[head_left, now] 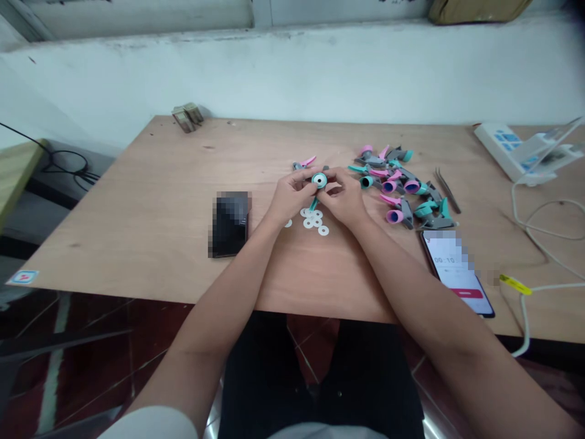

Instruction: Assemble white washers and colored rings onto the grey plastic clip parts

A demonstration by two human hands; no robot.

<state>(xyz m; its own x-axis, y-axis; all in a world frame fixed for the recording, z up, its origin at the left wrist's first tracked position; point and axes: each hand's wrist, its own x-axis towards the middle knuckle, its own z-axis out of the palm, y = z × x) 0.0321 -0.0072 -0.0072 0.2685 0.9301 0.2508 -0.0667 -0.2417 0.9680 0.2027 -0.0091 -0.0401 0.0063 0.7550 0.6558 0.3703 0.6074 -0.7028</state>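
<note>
Round teal cap [319, 180], plastic | flat white rings [314, 221] mid-bench [159, 201] | left hand [290, 196], right hand [343, 198] together, pinching cap

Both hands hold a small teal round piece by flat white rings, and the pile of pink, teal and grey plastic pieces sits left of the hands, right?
Not quite: the head view shows the pile of pink, teal and grey plastic pieces right of both the left hand and the right hand. They do hold the small teal round piece by the flat white rings.

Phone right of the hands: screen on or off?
On: the phone shows a lit white screen with digits and a red button.
</note>
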